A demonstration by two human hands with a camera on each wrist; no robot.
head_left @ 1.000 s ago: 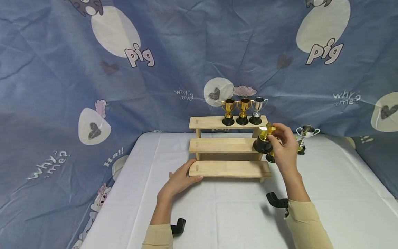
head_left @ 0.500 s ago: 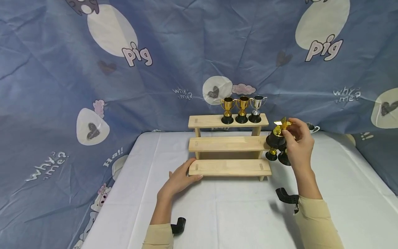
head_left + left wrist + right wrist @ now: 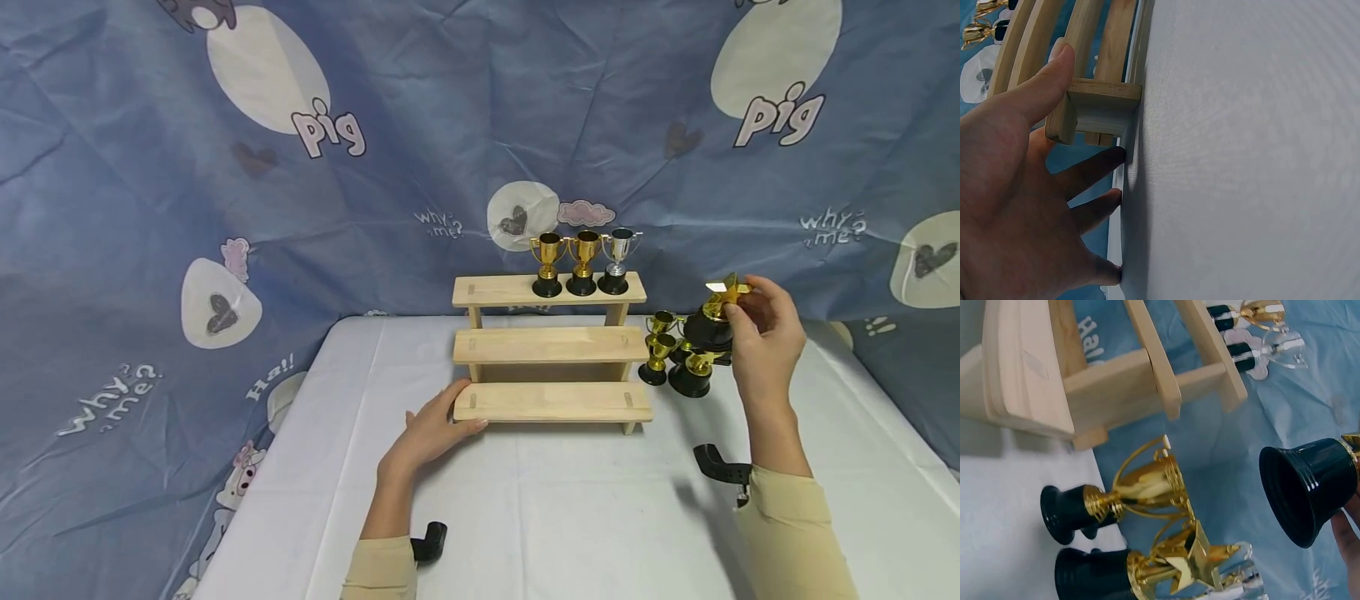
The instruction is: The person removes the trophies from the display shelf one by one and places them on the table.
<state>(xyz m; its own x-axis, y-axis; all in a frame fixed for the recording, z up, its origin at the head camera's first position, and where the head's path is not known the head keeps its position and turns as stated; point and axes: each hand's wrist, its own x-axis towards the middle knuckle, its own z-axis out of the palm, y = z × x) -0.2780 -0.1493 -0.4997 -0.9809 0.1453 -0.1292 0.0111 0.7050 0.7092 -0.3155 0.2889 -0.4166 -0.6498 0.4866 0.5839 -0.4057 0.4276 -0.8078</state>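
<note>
My right hand (image 3: 767, 333) pinches a gold star trophy (image 3: 720, 317) by its star, with the black base held in the air. In the right wrist view that base (image 3: 1310, 487) hangs at the right edge, and only the fingertips show. Left of it stand a gold cup trophy (image 3: 1147, 486) and another star trophy (image 3: 1200, 559) with a black base. My left hand (image 3: 431, 429) grips the left end of the lowest step of a three-step wooden shelf (image 3: 551, 404). In the left wrist view its thumb (image 3: 1054, 81) lies over the step's end, and the other fingers spread down to the tablecloth.
On the top step, two gold cups (image 3: 583, 254) and one silver cup (image 3: 618, 258) stand in a row at the right. Several more trophies crowd the table right of the shelf. A blue printed cloth (image 3: 405, 125) hangs behind the white-covered table (image 3: 570, 517).
My right hand has carried the star trophy to the right, away from the shelf's middle step and past the standing trophies. The left hand has stayed on the shelf.
</note>
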